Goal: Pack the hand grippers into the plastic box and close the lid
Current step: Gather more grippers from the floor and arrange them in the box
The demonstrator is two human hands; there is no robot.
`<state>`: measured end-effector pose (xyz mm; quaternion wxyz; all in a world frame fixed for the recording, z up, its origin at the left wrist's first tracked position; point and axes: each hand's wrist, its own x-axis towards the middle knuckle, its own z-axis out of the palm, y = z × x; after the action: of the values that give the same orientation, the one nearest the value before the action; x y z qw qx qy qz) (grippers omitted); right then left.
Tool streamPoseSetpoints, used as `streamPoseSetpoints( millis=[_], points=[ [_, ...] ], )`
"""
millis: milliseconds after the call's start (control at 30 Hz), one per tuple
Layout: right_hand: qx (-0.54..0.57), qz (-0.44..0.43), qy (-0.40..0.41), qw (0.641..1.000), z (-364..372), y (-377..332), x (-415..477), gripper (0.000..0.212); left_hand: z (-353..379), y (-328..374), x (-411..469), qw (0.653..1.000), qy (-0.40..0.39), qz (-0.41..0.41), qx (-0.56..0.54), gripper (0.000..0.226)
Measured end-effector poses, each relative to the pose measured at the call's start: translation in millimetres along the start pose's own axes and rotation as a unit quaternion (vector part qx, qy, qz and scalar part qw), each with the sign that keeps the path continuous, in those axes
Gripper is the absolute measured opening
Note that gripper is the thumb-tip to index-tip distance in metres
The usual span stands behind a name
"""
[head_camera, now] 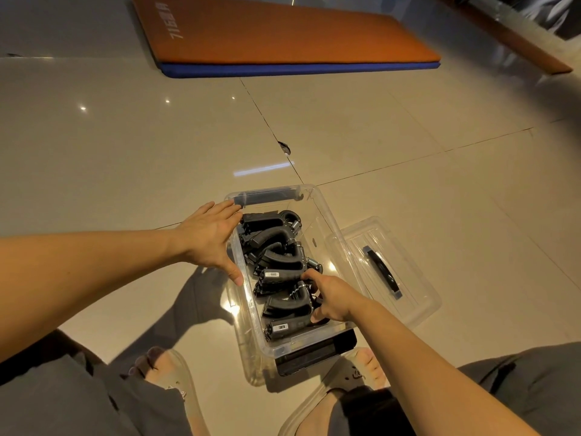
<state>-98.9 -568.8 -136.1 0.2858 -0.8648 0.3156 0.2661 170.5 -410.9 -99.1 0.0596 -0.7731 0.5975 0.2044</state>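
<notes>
A clear plastic box (327,221) stands on the tiled floor between my feet, with a dark latch at each end. Several black hand grippers (273,243) lie stacked inside along its left half. My left hand (210,237) rests flat and spread against the box's left rim, holding nothing. My right hand (330,297) is inside the box at its near end, fingers curled around the nearest hand gripper (286,305). The clear lid (408,297), with a dark handle on top, lies on the floor just right of the box, touching its side.
An orange exercise mat (276,29) on a blue one lies on the floor far ahead. A wooden edge (515,39) crosses the top right corner. My knees and sandalled feet (169,372) flank the box's near end.
</notes>
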Motion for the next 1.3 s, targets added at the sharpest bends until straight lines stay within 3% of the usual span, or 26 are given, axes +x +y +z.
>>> streamPoseSetpoints(
  millis=[533, 767, 1000, 1167, 1300],
  points=[
    [0.0, -0.008, 0.011, 1.0, -4, 1, -6, 0.095, -2, 9, -8, 1.0, 0.01, -0.007, -0.004, 0.151],
    [0.148, -0.021, 0.147, 0.978, -30, -21, -34, 0.078, -39, 35, -40, 0.997, 0.074, -0.026, -0.003, 0.124],
    [0.29, -0.1, 0.263, 0.915, -67, -107, -103, 0.055, -76, 47, -134, 0.976, 0.169, -0.105, -0.087, 0.103],
    [0.317, -0.175, 0.258, 0.896, -71, -186, -164, 0.042, -102, 48, -228, 0.96, 0.189, -0.13, -0.159, 0.071],
    [0.326, -0.233, 0.221, 0.889, -55, -262, -199, 0.034, -113, 28, -333, 0.942, 0.23, -0.18, -0.164, 0.06]
  ],
)
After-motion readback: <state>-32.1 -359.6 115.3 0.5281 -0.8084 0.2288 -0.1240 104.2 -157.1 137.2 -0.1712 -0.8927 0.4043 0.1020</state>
